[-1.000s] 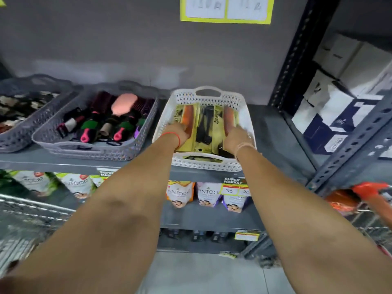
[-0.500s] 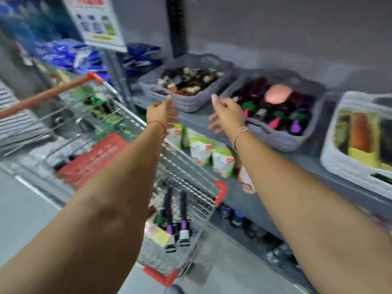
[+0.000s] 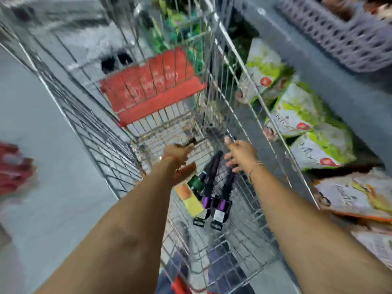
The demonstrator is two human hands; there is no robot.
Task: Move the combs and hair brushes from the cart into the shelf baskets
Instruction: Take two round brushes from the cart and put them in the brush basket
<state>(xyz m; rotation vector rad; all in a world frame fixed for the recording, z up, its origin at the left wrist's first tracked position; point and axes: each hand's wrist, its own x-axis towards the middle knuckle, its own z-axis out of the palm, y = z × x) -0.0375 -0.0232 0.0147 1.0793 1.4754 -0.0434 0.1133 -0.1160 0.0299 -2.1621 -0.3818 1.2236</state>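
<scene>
Where the wire cart [image 3: 101, 143] narrows toward its floor, two black brushes [image 3: 214, 194] lie side by side, long axes running near to far, purple-banded handles toward the viewer and bristle heads away. A yellow packet [image 3: 191, 199] lies just left of them. Both hands reach in above them: left hand [image 3: 180, 160] open, fingers spread, holding nothing; right hand [image 3: 239, 153] likewise open and empty.
</scene>
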